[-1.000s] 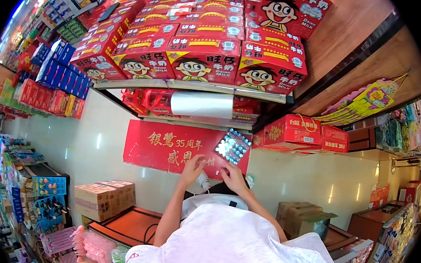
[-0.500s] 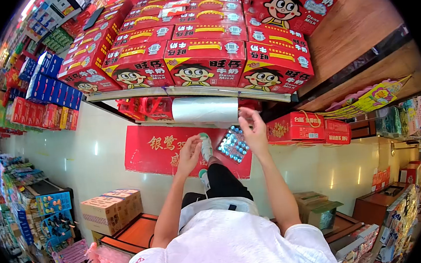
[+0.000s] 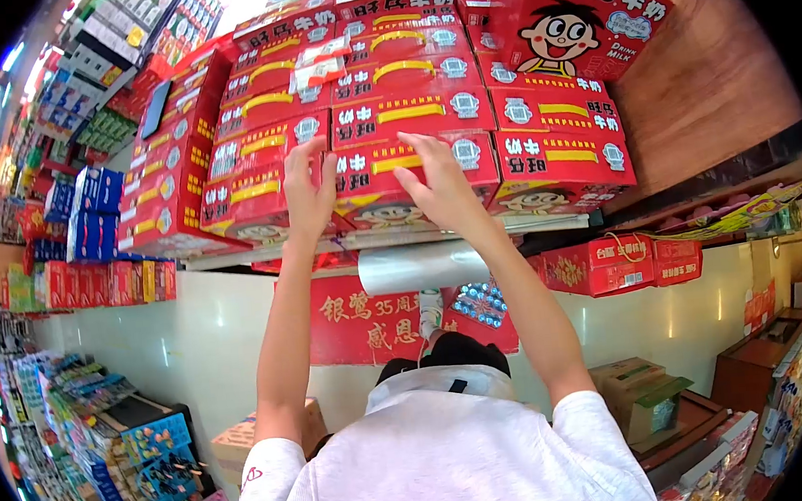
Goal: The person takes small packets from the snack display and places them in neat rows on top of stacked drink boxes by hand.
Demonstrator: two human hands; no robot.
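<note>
My left hand (image 3: 310, 196) reaches over the front row of red milk boxes, with its fingers apart and nothing in them. To its right, my right hand (image 3: 440, 186) spreads its fingers above the top of a front milk box (image 3: 409, 110). Whether either hand touches the cardboard I cannot tell. The boxes carry yellow handles on top and cartoon faces on their fronts. A small white-and-red packet (image 3: 321, 66) lies on the boxes beyond my left hand. Under the shelf edge, a roll of clear plastic (image 3: 421, 269) sits below my forearms.
A dark phone (image 3: 156, 108) rests on the left boxes. One milk box (image 3: 581, 20) stands tilted at the back right. Red gift cartons (image 3: 600, 266) are under the shelf, by a tray of blue-topped items (image 3: 481, 304). Cardboard boxes (image 3: 639, 397) stand behind me at right.
Both hands have moved forward and up, from near the plastic roll to over the front milk boxes. My view has shifted closer to the boxes.
</note>
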